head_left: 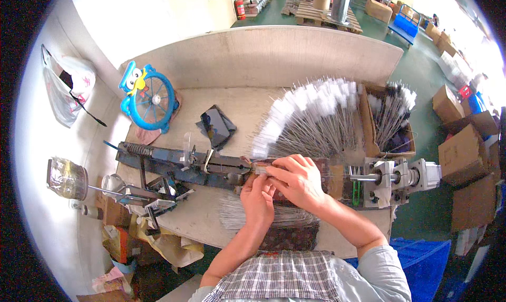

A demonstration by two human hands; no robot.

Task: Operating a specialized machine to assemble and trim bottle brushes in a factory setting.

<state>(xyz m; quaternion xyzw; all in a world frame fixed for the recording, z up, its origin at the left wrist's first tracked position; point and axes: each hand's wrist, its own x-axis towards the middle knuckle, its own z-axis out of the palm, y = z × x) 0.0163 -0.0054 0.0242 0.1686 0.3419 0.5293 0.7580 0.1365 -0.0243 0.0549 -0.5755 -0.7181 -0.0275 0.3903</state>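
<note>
Both hands meet at the end of a long dark metal bar fixture on the bench. My left hand comes from below with its fingers pinched together. My right hand reaches over from the right, thumb and fingertips closed at the same spot. A small pale piece shows at the fingertips, too small to name. Just beyond the hands, white-bristled wire brushes lie fanned out, bristles pointing away. Under the wrists lies a bundle of thin bare wires, partly covered by my left forearm.
At the right end stands a motor-driven spindle with a chuck. A cardboard box holds dark-bristled brushes. Left of it all are a blue duck-shaped fan, a black phone and a lever assembly. A raised board edges the bench's far side.
</note>
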